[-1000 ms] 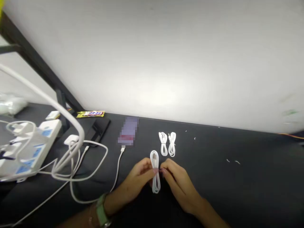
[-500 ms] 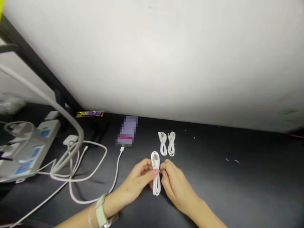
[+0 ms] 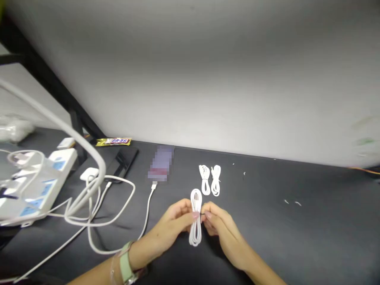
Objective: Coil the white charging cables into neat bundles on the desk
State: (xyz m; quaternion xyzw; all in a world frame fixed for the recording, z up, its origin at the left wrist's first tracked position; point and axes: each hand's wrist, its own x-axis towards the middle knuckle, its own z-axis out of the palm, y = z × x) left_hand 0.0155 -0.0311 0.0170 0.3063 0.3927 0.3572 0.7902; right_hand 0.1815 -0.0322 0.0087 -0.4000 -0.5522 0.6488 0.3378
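Note:
A white USB cable (image 3: 195, 234), coiled into a long bundle, is held upright over the dark desk. My left hand (image 3: 174, 221) grips the coil at its middle, thumb across the front. A metal plug end shows within the upper loop. At the coil's right side, my right hand (image 3: 223, 228) is closed, thumb and finger pinching a thin dark tie (image 3: 203, 214) at the bundle's waist. Just beyond lie two more coiled white cables, one on the left (image 3: 204, 180) and one on the right (image 3: 215, 181), each gathered at the middle.
A blurred-out phone (image 3: 160, 164) is plugged into a white cable. Another dark phone (image 3: 126, 158), a yellow snack wrapper (image 3: 114, 141), looping white cords and a power strip (image 3: 63, 158) occupy the left. Small white scraps (image 3: 297, 203) lie right. A wall rises behind the desk.
My right fingers have shifted slightly at the dark tie, the thumb now higher. The left hand keeps its hold on the coil. The wall looks darker.

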